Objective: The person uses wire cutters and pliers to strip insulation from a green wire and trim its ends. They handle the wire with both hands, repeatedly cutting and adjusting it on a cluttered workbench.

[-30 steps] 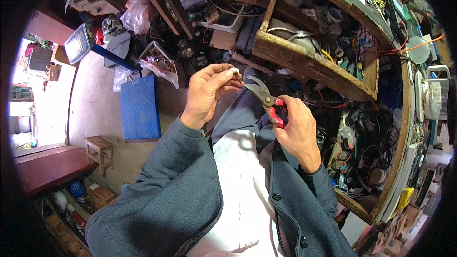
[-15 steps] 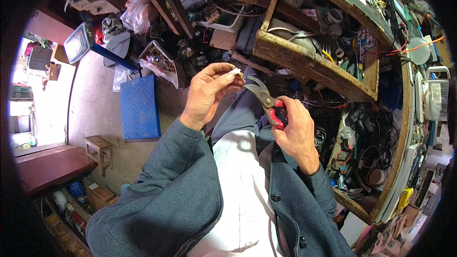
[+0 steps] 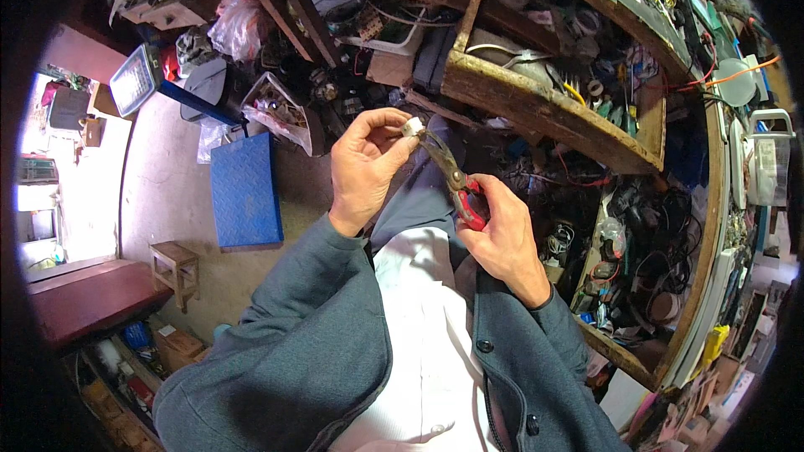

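Between the thumb and fingers of my left hand (image 3: pixel 364 166) is a small white piece (image 3: pixel 411 126), too small to name more closely. My right hand (image 3: pixel 505 238) is wrapped round the red handles of a pair of pruning shears (image 3: pixel 457 177). The dark curved blades point up and to the left, and their tips meet the white piece at my left fingertips. Whether the blades grip it or only touch it, I cannot tell. Both hands are held in front of my body, above my dark trousers.
A pulled-out wooden drawer (image 3: pixel 544 109) full of tools stands ahead on the right. Tangled cables and parts fill the wooden frame below it. On the left floor are a blue platform scale (image 3: pixel 244 191), a small wooden stool (image 3: pixel 174 269) and a box of scraps (image 3: pixel 285 115).
My right hand has moved left and the shears' blades have come nearer together, onto the white piece. The white piece has turned in my left fingers and shows more of itself.
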The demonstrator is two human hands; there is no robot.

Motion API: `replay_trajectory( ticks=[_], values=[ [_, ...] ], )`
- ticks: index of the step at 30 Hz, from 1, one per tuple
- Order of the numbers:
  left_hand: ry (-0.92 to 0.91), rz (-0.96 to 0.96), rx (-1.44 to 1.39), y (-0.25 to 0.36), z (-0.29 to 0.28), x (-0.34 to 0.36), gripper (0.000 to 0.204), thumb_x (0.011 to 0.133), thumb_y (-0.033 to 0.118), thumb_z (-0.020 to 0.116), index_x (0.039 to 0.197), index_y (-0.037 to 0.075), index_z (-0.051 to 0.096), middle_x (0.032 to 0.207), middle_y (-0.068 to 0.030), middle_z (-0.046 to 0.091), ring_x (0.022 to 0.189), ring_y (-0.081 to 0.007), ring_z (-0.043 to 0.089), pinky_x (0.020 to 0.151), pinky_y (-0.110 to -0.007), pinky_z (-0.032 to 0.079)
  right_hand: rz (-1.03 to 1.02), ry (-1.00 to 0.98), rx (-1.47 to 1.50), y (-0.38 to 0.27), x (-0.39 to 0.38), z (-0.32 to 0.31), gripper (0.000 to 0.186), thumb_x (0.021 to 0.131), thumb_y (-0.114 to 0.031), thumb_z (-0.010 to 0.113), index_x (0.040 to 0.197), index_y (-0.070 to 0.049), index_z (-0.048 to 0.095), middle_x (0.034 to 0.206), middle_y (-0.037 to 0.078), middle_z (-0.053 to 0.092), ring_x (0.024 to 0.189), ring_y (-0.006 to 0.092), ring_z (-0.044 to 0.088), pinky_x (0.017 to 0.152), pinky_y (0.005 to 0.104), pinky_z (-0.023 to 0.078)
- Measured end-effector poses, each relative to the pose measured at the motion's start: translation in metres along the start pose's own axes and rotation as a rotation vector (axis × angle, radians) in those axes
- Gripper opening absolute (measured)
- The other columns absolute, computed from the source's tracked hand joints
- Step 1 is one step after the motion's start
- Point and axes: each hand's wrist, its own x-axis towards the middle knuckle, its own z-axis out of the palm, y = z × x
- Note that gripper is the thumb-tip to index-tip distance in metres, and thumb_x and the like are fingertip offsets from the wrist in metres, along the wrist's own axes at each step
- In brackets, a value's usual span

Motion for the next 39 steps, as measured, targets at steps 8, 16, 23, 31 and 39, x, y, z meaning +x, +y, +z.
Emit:
replay_trajectory(
  ticks=[8,16,23,31,39],
  values=[
    [-0.007,0.061,0.118,-0.009,0.002,-0.005,0.03,0.087,-0.012,0.067,0.115,0.0,0.062,0.108,-0.004,0.065,0.099,-0.0104,0.063,0.09,-0.024,0.051,0.075,-0.063,0.038,-0.002,-0.001,0.001,0.049,0.071,-0.008,0.068,0.117,0.001,0.059,0.1,0.023,0.065,0.092,0.0413,0.065,0.083,0.0443,0.052],
    [0.001,0.134,0.257,-0.007,0.003,-0.007,0.03,0.086,-0.013,0.066,0.112,0.001,0.062,0.109,-0.0021,0.063,0.098,-0.009,0.061,0.088,-0.023,0.05,0.078,-0.058,0.024,-0.001,-0.001,0.004,0.049,0.071,-0.01,0.068,0.117,0.002,0.058,0.1,0.024,0.064,0.093,0.0424,0.064,0.083,0.0452,0.052],
    [0.016,0.255,0.622,0.006,0.008,-0.008,0.025,0.079,-0.01,0.068,0.101,0.001,0.065,0.106,-0.0054,0.063,0.095,-0.0133,0.062,0.083,-0.026,0.051,0.058,-0.044,0.019,0.002,-0.004,0.006,0.042,0.071,-0.009,0.067,0.111,0.001,0.059,0.097,0.026,0.064,0.092,0.0437,0.064,0.081,0.0467,0.052],
    [-0.014,0.463,0.751,0.004,0.012,0.002,0.022,0.081,-0.009,0.07,0.1,-0.001,0.065,0.104,-0.0102,0.066,0.093,-0.0175,0.066,0.084,-0.028,0.054,0.034,-0.044,0.015,0.007,-0.001,-0.001,0.043,0.072,-0.01,0.069,0.112,0.002,0.059,0.093,0.022,0.065,0.085,0.0411,0.066,0.076,0.0424,0.053],
    [0.112,0.467,0.708,0.046,0.026,0.038,0.02,0.093,0.003,0.07,0.112,0.0,0.066,0.1,-0.0031,0.065,0.092,-0.0107,0.063,0.083,-0.025,0.052,-0.192,0.319,-0.128,0.005,0.017,-0.035,0.044,0.071,0.0,0.073,0.113,-0.001,0.061,0.092,0.015,0.063,0.077,0.0284,0.065,0.069,0.0355,0.053]
  ],
)
